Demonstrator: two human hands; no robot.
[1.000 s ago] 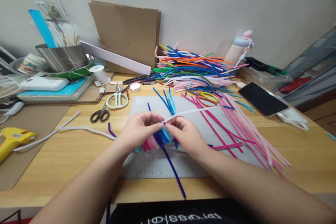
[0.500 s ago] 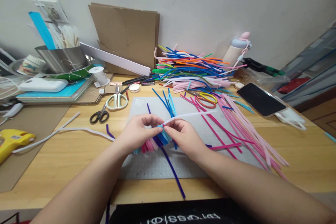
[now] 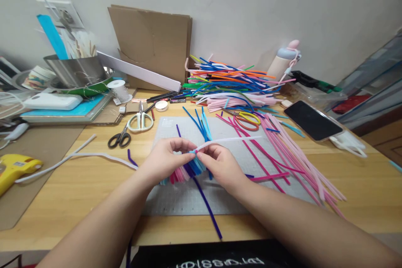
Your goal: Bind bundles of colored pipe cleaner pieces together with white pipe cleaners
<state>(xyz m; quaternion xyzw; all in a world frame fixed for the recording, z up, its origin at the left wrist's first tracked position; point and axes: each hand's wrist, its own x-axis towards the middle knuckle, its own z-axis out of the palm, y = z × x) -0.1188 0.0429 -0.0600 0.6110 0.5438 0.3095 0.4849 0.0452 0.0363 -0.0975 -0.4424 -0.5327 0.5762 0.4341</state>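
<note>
Both hands meet over a grey cutting mat (image 3: pixel 176 201). My left hand (image 3: pixel 171 157) pinches the upper edge of a bundle of pink, purple and blue pipe cleaners (image 3: pixel 194 166). Thumb and fingers of my right hand (image 3: pixel 220 163) are closed on a white pipe cleaner (image 3: pixel 232 139) where it meets the bundle; its free end points right. The fingertips nearly touch and hide part of the join. A dark purple pipe cleaner (image 3: pixel 209 209) runs from the bundle toward the mat's front edge. Blue pipe cleaners (image 3: pixel 205 127) lie just behind the hands.
Pink pipe cleaners (image 3: pixel 292 155) lie at the right, near a phone (image 3: pixel 312 120). A multicoloured pile (image 3: pixel 232 83) is at the back. Scissors (image 3: pixel 140 121) and a yellow glue gun (image 3: pixel 19 167) are on the left; a bottle (image 3: pixel 281 62) stands at the back right.
The view has shifted very slightly. Both hands keep nearly the same place and hold, and the white pipe cleaner's free end has moved a little.
</note>
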